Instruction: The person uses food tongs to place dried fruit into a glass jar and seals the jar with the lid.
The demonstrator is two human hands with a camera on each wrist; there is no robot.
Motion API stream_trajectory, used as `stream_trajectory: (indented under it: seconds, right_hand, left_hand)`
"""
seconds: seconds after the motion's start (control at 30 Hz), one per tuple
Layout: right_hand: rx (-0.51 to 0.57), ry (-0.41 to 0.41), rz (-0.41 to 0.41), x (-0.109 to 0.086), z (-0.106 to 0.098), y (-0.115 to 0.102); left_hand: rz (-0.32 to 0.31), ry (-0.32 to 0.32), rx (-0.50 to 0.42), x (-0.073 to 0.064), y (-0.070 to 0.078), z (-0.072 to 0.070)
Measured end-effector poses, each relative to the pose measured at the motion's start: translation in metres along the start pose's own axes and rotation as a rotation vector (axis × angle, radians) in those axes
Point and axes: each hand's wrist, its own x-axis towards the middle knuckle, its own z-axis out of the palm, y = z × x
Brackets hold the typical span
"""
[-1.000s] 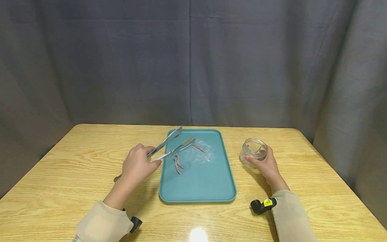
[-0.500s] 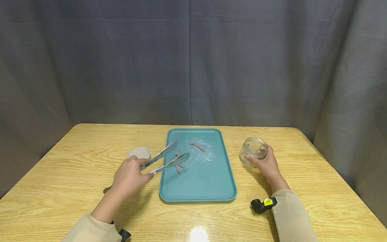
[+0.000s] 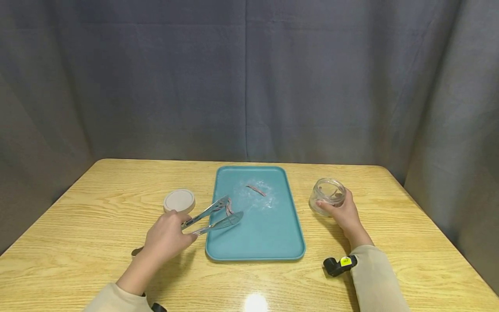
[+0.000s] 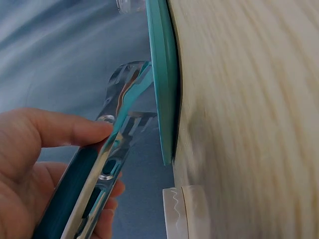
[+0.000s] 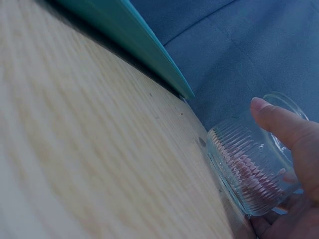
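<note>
My left hand holds metal tongs, their two arms spread apart over the left side of a teal tray. Between the tong tips lie a few thin, reddish-brown strips, partly covered by the upper arm. Another such strip rests farther back on the tray, amid a white powdery patch. To the tray's right, my right hand grips a lidless glass jar. In the right wrist view something pinkish shows through the jar's ribbed wall, too distorted to tell its kind.
A round whitish lid lies on the wooden table just beyond my left hand. The end of the tongs' handle sticks out behind that hand. Grey curtains surround the table at the back and sides.
My left hand has drawn back toward me and left, lowering the still-spread tongs from the far strip to the strips at the tray's left. The lid came into sight. The right hand stayed put.
</note>
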Motion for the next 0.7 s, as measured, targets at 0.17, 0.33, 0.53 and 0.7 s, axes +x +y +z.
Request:
stream_trajectory:
  seconds: [0.17, 0.33, 0.53, 0.7]
  right_hand:
    - [0.009, -0.001, -0.009, 0.0000, 0.0002, 0.0003]
    - [0.001, -0.004, -0.006, -0.0001, -0.0001, 0.0000]
    - [-0.001, -0.008, -0.004, 0.0000, -0.0005, 0.0001]
    - [-0.005, 0.000, -0.005, 0.0003, 0.0001, 0.0003]
  left_hand:
    - [0.007, 0.000, 0.016, -0.0004, -0.0008, 0.0015]
    - [0.000, -0.019, -0.004, -0.0007, -0.0011, 0.0022]
    - [-0.017, -0.055, -0.017, -0.0012, -0.0013, 0.0012]
    - [-0.004, -0.038, 0.020, -0.0012, -0.0016, 0.0006]
